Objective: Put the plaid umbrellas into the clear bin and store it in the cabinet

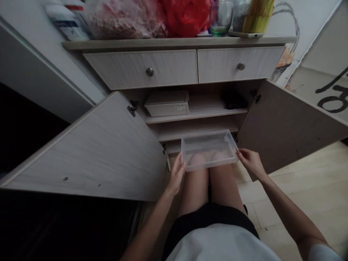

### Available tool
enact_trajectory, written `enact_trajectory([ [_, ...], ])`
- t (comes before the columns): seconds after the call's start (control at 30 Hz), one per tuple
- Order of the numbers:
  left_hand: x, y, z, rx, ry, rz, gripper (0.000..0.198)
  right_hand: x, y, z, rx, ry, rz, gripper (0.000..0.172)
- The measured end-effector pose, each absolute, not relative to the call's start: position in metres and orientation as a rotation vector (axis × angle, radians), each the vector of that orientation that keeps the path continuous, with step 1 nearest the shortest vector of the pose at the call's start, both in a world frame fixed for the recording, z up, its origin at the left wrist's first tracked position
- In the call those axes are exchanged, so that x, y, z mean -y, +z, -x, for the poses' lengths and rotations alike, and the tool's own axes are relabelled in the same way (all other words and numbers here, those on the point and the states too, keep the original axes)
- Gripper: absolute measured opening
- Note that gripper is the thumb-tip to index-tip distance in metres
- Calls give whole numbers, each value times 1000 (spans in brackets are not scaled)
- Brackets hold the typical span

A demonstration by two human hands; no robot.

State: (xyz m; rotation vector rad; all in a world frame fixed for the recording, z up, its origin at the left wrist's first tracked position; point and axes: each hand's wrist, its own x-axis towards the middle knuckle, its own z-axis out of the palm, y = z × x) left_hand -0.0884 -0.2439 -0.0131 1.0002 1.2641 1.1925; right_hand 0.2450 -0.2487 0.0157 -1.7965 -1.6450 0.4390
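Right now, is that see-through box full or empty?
Empty: nothing shows inside the clear plastic box, and the legs are visible through it.

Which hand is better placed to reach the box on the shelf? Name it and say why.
Probably the left hand: the box sits toward the left of the shelf, on that side. The right hand, also on the clear tray, could then support it.

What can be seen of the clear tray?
The tray is a shallow, rectangular, see-through box, apparently plastic, held open side up before the open cabinet. The legs show through it; whether they touch it is unclear. The left hand holds its left end, the right hand its right end.
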Motion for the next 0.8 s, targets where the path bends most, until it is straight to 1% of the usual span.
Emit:
enact_trajectory([
  [0.13, 262, -36, 90, -1288, 1208, -939, 60, 261, 0, -237, 1643, 459, 1835, 35],
  [0.3, 257, -44, 92, -1283, 1227, -873, 68, 263, -10, -227, 1650, 481, 1827, 36],
  [0.47, 248, -51, 95, -1209, 1182, -861, 75, 248, -1, -243, 1803, 555, 1839, 35],
  [0.53, 245, -56, 95, -1190, 1198, -878, 80, 221, 15, -257, 1854, 549, 1802, 36],
  [0.63, 241, -61, 94, -1187, 1210, -885, 86, 146, 46, -275, 1808, 333, 1788, 38],
  [0.73, 239, -66, 94, -1190, 1177, -859, 87, 48, 70, -278, 1731, 110, 1944, 41],
  [0.8, 240, -71, 95, -1226, 1170, -847, 86, -11, 78, -273, 1676, 84, 2090, 48],
])
